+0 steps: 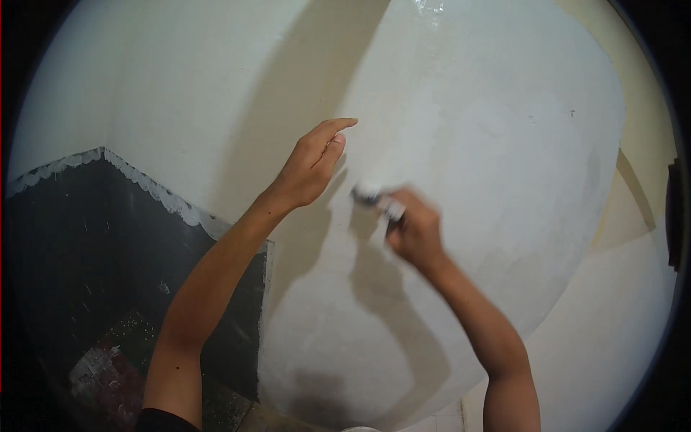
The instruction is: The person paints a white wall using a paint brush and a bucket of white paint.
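My right hand (pixel 416 227) is closed round a small paintbrush (pixel 368 193), its head pale with white paint and smeared by motion. The brush points left, close to the white wall (pixel 489 165); whether its bristles touch the surface I cannot tell. To its upper left, my left hand (pixel 313 164) is raised before the wall, index finger stretched out and nothing visible in it. Whether that hand touches the wall is unclear. Shadows of both arms fall on the paint, and a wet shine shows at the top.
A dark grey wall section (pixel 108 230) with a ragged white painted edge lies at the lower left. Below it is a paint-splashed reddish surface (pixel 111 378). A cream band (pixel 633 187) borders the white area at the right. A pale curved rim (pixel 360 429) peeks in at the bottom.
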### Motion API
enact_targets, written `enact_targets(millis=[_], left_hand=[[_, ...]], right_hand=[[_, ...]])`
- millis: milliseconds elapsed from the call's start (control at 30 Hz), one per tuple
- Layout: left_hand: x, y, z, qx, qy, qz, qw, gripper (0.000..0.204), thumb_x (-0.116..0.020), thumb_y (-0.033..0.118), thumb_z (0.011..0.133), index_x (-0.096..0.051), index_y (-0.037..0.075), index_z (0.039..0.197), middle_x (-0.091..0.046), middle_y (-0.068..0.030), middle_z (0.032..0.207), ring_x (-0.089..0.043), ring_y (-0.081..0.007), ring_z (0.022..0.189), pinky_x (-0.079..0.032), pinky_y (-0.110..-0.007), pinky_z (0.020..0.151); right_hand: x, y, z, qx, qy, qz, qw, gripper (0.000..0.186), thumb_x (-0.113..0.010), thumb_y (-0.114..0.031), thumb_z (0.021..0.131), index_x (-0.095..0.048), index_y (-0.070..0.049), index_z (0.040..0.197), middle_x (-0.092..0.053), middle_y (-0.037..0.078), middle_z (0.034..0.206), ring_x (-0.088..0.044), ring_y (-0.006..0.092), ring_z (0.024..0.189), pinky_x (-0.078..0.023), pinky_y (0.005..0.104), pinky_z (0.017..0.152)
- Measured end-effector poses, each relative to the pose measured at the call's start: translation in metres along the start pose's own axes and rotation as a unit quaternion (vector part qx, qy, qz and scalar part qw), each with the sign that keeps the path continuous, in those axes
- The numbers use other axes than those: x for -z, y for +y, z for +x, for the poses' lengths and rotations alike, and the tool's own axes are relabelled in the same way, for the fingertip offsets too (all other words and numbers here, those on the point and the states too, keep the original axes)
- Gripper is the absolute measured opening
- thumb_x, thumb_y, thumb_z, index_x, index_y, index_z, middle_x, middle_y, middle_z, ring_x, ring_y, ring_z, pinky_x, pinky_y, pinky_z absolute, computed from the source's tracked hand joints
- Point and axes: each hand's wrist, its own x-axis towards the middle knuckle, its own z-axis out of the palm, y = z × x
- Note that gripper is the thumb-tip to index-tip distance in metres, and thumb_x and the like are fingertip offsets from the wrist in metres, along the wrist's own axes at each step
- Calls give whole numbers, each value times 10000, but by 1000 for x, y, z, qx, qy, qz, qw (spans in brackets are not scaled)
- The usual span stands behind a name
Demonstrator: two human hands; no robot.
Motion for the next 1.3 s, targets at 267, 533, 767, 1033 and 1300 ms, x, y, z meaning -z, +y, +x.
enact_targets(millis=[267,533,767,1033,1300], left_hand=[[-18,17,7,-6,11,-11,1000,422,-359,220,1037,-539,-25,1330,-589,-173,1314,-511,-271,1273,-341,-363,1102],[-13,15,-11,18,0,-24,1000,411,-361,201,1031,-546,-27,1317,-599,-165,1293,-524,-254,1242,-354,-348,1084],[-27,15,-15,-13,0,-22,1000,395,-364,185,1030,-553,-3,1321,-623,-146,1223,-561,-218,1087,-391,-327,1011],[-42,28,-3,-15,-2,-46,999,402,-365,196,1032,-553,-20,1314,-620,-148,1235,-554,-220,1130,-384,-334,1029],[-23,16,-4,-43,59,-16,997,385,-387,197,1022,-563,-17,1289,-628,-137,1121,-571,-215,964,-438,-337,924]], right_hand=[[54,51,117,85,155,-168,970,279,-595,119,685,-599,-3,937,-629,147,873,-630,354,769,-499,433,628],[-2,13,-37,135,-111,-190,966,358,-611,-21,728,-586,-12,1085,-578,124,991,-641,242,732,-523,360,527],[-1,-39,-104,72,-243,-51,966,426,-650,-16,645,-565,-19,1063,-564,140,968,-631,282,820,-546,376,608],[55,46,83,52,126,-98,986,277,-578,111,658,-583,-3,909,-616,146,792,-620,377,720,-486,437,615],[1,39,22,134,42,-135,981,311,-588,53,718,-576,-11,1023,-588,140,882,-623,315,721,-519,414,587]])
